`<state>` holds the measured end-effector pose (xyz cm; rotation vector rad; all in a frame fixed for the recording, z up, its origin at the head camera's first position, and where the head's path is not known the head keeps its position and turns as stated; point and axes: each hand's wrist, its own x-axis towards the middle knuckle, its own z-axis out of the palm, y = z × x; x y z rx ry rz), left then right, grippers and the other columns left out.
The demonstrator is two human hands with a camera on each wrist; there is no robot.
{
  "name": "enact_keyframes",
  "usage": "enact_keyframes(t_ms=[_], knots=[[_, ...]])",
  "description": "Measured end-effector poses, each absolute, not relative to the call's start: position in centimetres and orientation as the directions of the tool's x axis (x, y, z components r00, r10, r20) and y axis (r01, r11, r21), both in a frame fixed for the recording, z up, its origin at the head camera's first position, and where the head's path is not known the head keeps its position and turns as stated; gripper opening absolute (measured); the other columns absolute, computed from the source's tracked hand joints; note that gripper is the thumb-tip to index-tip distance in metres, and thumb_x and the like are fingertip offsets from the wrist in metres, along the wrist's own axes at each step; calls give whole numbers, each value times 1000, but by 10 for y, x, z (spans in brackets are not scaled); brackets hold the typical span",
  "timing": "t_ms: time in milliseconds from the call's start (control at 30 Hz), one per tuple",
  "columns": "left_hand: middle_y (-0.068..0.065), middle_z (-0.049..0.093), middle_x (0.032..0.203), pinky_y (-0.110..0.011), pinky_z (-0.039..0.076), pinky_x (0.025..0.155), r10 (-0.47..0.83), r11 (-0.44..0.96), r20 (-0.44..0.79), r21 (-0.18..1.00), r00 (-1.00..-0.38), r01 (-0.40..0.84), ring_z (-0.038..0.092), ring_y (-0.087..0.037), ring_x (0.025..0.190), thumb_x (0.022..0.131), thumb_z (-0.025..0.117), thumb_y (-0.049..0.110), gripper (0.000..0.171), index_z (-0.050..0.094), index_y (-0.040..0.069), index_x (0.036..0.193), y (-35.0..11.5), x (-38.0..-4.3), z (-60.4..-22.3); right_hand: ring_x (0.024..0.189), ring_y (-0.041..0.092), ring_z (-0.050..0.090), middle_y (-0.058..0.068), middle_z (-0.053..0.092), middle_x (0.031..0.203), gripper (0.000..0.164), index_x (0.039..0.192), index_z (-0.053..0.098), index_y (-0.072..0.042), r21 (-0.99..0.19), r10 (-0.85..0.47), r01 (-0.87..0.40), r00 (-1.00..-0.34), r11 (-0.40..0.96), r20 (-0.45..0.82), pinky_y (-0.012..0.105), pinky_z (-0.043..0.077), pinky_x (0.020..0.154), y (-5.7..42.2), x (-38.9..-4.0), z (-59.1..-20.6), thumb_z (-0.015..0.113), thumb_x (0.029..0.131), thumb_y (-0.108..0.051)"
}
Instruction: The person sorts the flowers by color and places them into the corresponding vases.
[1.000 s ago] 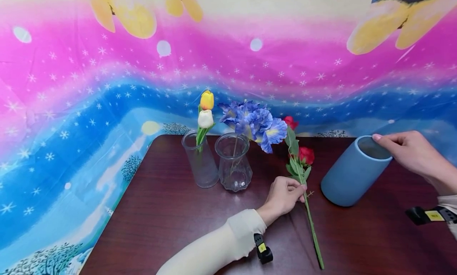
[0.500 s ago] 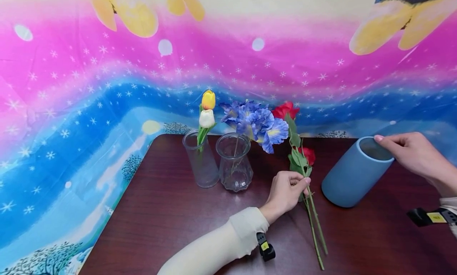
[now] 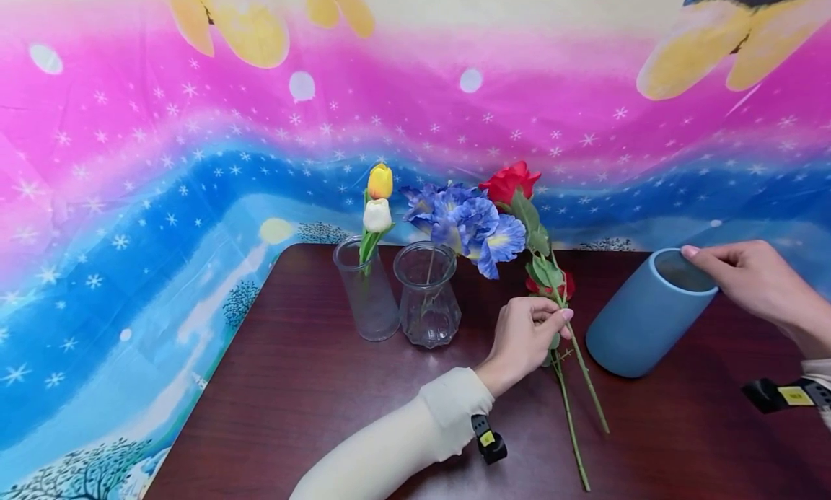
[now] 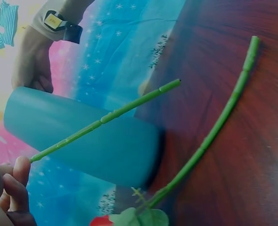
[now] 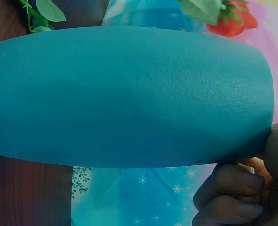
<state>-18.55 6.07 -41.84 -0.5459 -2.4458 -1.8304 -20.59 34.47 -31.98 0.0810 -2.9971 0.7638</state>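
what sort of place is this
Probably an indoor filming corner: a printed cloth fills the background behind a dark table, and black wrist devices are being worn.

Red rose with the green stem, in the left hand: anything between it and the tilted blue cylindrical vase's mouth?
Nothing visible between the held rose and the mouth of the vase. The right hand pinches its rim away from the rose.

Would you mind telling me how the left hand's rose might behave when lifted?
The rose seems fairly stiff, its stem jutting nearly straight past the left hand; probably light, that stem being slim; perhaps top-heavy, its bloom at one end.
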Motion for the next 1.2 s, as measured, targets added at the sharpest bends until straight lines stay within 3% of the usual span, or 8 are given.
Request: enact_keyframes(t_ms=[133, 200, 500, 733, 867, 933, 1067, 1200], knots=[[4, 76, 73, -16, 30, 48, 258, 229, 271, 915, -927, 331, 36, 1, 41, 99, 65, 31, 22, 77, 17, 87, 62, -187, -411, 55, 14, 24, -4, 26, 58, 57, 69, 56, -4, -488, -37, -57, -998, 871, 51, 32, 24, 55, 343, -205, -319, 39, 109, -41], [4, 77, 74, -15, 31, 50, 252, 230, 291, 908, -923, 349, 38, 3, 43, 99, 65, 30, 21, 77, 16, 88, 63, -188, -407, 54, 14, 24, -4, 25, 58, 57, 65, 50, -6, -492, -39, -58, -998, 869, 49, 32, 24, 54, 342, -205, -319, 39, 109, -41], [2, 79, 79, -14, 29, 50, 213, 199, 372, 889, -903, 413, 43, 7, 55, 99, 65, 27, 21, 77, 13, 89, 63, -193, -390, 56, 13, 24, -4, 26, 59, 58, 65, 50, -6, -477, -34, -52, -998, 878, 47, 31, 24, 55, 343, -204, -319, 39, 109, -42], [-2, 79, 83, -15, 28, 47, 209, 145, 392, 894, -896, 425, 49, 7, 56, 101, 63, 27, 23, 75, 11, 89, 63, -195, -377, 60, 15, 28, -2, 27, 60, 55, 96, 69, 4, -464, -33, -51, -998, 884, 47, 31, 28, 59, 344, -206, -319, 38, 109, -40], [-2, 79, 84, -14, 33, 49, 205, 127, 401, 894, -893, 430, 58, 14, 70, 101, 62, 26, 23, 75, 10, 91, 63, -196, -368, 57, 14, 27, -2, 26, 59, 56, 85, 68, 1, -466, -34, -56, -998, 883, 56, 31, 26, 57, 344, -205, -321, 38, 109, -40], [-2, 79, 85, -14, 33, 48, 200, 124, 410, 890, -890, 438, 57, 12, 66, 102, 62, 26, 23, 75, 10, 92, 62, -197, -363, 55, 14, 24, -3, 25, 59, 57, 71, 58, -4, -469, -34, -58, -998, 881, 61, 32, 25, 55, 344, -205, -322, 38, 109, -40], [-2, 79, 85, -16, 31, 46, 190, 111, 430, 884, -883, 454, 48, 3, 53, 102, 61, 27, 24, 76, 10, 93, 61, -198, -354, 55, 13, 23, -4, 25, 59, 57, 63, 46, -9, -470, -37, -63, -997, 880, 65, 33, 23, 54, 343, -205, -322, 38, 109, -40], [-5, 79, 87, -16, 30, 44, 190, 78, 437, 886, -879, 458, 50, 1, 52, 103, 60, 26, 24, 76, 9, 97, 60, -199, -348, 56, 13, 24, -4, 25, 59, 56, 66, 54, -6, -472, -42, -70, -997, 879, 70, 31, 24, 55, 343, -206, -321, 39, 109, -39]])
